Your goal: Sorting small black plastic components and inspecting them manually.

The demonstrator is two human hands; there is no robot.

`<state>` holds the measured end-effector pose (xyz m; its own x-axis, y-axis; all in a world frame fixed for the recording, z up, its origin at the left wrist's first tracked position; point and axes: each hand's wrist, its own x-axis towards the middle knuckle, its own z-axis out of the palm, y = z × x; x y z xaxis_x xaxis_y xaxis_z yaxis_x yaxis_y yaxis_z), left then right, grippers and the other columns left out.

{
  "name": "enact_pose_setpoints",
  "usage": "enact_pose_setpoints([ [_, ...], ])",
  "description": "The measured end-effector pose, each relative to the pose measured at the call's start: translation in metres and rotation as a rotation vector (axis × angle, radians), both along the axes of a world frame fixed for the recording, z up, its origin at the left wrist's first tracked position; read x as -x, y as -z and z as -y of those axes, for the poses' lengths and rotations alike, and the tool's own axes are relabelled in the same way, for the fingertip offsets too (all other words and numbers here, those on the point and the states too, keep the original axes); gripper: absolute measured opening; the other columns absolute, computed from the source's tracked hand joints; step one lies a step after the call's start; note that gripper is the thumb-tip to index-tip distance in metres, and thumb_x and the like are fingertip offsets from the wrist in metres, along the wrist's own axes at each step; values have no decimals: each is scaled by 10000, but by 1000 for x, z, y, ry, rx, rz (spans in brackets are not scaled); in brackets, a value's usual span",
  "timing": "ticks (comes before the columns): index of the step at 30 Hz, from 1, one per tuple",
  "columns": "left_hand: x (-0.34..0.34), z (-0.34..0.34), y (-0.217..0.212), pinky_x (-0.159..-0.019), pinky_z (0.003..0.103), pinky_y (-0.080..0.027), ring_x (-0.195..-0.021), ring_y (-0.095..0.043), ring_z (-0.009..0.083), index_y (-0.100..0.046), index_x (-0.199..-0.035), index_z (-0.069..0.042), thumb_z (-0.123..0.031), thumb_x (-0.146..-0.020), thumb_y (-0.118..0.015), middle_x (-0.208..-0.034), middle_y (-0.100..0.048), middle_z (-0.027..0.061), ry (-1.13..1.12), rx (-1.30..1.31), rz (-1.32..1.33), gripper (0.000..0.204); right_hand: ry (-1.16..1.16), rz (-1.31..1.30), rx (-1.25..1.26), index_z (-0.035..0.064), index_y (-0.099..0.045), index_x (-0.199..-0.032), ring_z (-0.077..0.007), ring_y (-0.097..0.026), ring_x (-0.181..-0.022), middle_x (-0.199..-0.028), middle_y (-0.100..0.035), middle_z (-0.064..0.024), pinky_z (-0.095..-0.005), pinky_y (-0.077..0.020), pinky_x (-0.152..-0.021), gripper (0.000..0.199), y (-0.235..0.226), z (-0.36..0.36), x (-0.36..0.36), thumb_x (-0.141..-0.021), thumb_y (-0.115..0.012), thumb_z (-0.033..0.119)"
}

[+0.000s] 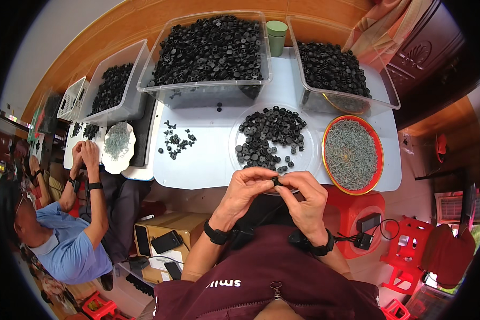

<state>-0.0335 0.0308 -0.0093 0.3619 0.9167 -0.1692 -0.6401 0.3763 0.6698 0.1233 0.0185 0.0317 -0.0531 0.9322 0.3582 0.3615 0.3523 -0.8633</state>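
Note:
Both my hands meet just over the front edge of the table. My left hand (pixel 244 193) pinches a small black plastic part (pixel 276 181) between thumb and fingers. From the other side, the thumb and index finger of my right hand (pixel 307 201) close on the same part; the fingertips partly cover it. Right behind my hands lies a clear round tray (pixel 310 124) heaped with loose black round parts (pixel 272 130). A red tray with a yellow rim (pixel 379 154), full of silver screws (pixel 352 152), sits to the right of my right hand.
Clear bins (pixel 208 96) of black parts line the back, with a green cup (pixel 276 38) between two. A small group of black pieces (pixel 178 143) lies left on the white table (pixel 197 173). At far left, a co-worker in blue (pixel 72 240) works beside a white dish (pixel 112 165) of screws.

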Motion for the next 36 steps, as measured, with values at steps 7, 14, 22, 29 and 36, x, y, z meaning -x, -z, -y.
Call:
enact_pose_setpoints([
  [7, -2, 4, -12, -811, 294, -532, -894, -619, 171, -630, -1004, 29, 28, -799, -623, -1012, -617, 125, -32, -78, -90, 205, 49, -160, -3, 4, -640, -820, -182, -624, -727, -813, -628, -85, -261, -497, -622, 184, 8, 4, -2, -665, -723, -54],
  [14, -1, 8, -15, -820, 292, -531, -892, -631, 171, -608, -1027, 37, 25, -821, -607, -994, -631, 122, -63, -81, -118, 206, 29, -102, -114, -2, -643, -822, -152, -604, -761, -836, -624, -84, -236, -482, -632, 173, 7, 6, -1, -681, -709, -80],
  [22, 1, 9, -18, -803, 280, -520, -897, -617, 171, -630, -1008, 25, 20, -799, -628, -1004, -623, 130, -70, -81, -124, 209, 61, -101, -157, 11, -668, -817, -177, -627, -742, -848, -631, -90, -253, -504, -641, 189, 11, 9, 3, -658, -712, -82],
  [29, 1, 9, -20, -824, 296, -506, -910, -611, 182, -639, -1002, 25, 33, -799, -611, -1000, -625, 130, -61, -138, -134, 204, 75, -144, -139, 15, -665, -814, -182, -632, -745, -837, -642, -85, -262, -512, -644, 193, 13, 10, 4, -653, -718, -77],
  [36, 2, 8, -19, -835, 295, -501, -933, -603, 186, -639, -996, 28, 45, -798, -599, -994, -626, 134, -72, -154, -111, 203, 48, -32, -276, 16, -659, -826, -197, -637, -711, -822, -644, -94, -263, -523, -607, 216, 10, 8, 5, -644, -723, -80],
])
